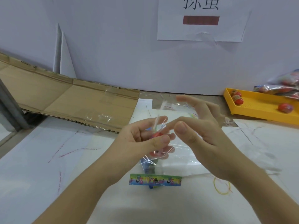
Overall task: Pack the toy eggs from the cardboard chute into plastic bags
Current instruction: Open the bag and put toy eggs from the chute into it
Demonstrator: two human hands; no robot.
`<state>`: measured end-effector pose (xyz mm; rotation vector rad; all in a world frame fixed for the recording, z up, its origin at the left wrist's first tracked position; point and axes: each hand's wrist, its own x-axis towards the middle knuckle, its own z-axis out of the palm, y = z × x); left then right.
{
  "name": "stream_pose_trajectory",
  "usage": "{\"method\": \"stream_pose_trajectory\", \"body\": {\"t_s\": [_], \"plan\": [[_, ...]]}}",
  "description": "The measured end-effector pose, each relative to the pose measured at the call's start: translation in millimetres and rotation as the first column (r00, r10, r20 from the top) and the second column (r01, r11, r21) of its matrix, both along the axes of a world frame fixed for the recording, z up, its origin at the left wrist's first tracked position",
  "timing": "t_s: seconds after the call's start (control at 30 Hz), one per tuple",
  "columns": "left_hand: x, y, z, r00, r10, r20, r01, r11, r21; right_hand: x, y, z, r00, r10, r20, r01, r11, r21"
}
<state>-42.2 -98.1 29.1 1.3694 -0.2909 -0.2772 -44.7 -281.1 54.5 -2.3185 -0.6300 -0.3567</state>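
My left hand (142, 139) grips the gathered neck of a clear plastic bag (155, 152) with red toy eggs (157, 135) inside; the bag hangs below my fingers over the table. My right hand (202, 126) is just to the right with fingers spread, its fingertips near the bag's top, holding nothing I can see. The cardboard chute (64, 96) slopes down from the left and shows no eggs on it. More clear bags (174, 107) lie flat behind my hands.
A yellow tray (258, 110) at the right holds three loose red eggs, with filled bags (283, 88) behind it. A colourful printed card (155, 180) and a yellow rubber band (222, 186) lie on the white table. A white wall with a paper sign stands behind.
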Motion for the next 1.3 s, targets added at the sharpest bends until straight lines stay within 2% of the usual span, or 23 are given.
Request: {"method": "stream_pose_trajectory", "body": {"t_s": [0.13, 0.17, 0.27, 0.33, 0.4, 0.47, 0.6, 0.73, 0.9, 1.17, 1.23, 1.3], "plan": [[1, 0, -1, 1.0, 0.019, 0.011, -0.019, 1.0, 0.018, -1, 3, 2, 0.996, 0.045, -0.072, -0.048, 0.998, -0.04], [1, 0, -1, 1.0, 0.026, 0.007, -0.026, 1.0, 0.004, -1, 4, 1, 0.997, 0.044, -0.065, -0.044, 0.999, 0.0], [2, 0, 1, 0.995, 0.091, -0.029, -0.094, 0.987, -0.134, 2, 5, -2, 1.0, -0.002, -0.021, 0.009, 0.941, 0.339], [2, -2, 2, 0.988, 0.145, -0.051, -0.153, 0.962, -0.225, 4, 6, -2, 0.977, 0.039, -0.209, 0.065, 0.88, 0.471], [3, -4, 2, 0.981, 0.185, -0.05, -0.192, 0.946, -0.26, 8, 10, -5, 0.87, 0.195, -0.452, 0.064, 0.866, 0.497], [3, -6, 2, 0.978, 0.208, -0.025, -0.207, 0.948, -0.241, 9, 13, -10, 0.805, 0.271, -0.528, 0.049, 0.856, 0.514], [3, -4, 1, 0.985, 0.159, -0.061, -0.169, 0.958, -0.232, 7, 18, -16, 0.825, 0.279, -0.491, 0.106, 0.777, 0.621], [3, -4, -3, 0.991, 0.101, -0.09, -0.106, 0.993, -0.048, 8, 17, -14, 0.831, 0.29, -0.474, 0.158, 0.695, 0.702], [3, -10, -5, 0.948, 0.271, -0.167, -0.293, 0.948, -0.124, 7, 21, -16, 0.832, 0.277, -0.481, 0.172, 0.695, 0.698], [5, -11, -6, 0.918, 0.321, -0.233, -0.355, 0.927, -0.119, 6, 16, -11, 0.82, 0.257, -0.512, 0.114, 0.803, 0.585], [7, -10, -7, 0.912, 0.316, -0.261, -0.355, 0.927, -0.119, 13, 5, -2, 0.862, 0.182, -0.472, 0.135, 0.817, 0.561], [8, -11, -7, 0.913, 0.289, -0.288, -0.341, 0.928, -0.149, 29, -16, 7, 0.913, 0.05, -0.404, 0.23, 0.755, 0.614]]}}
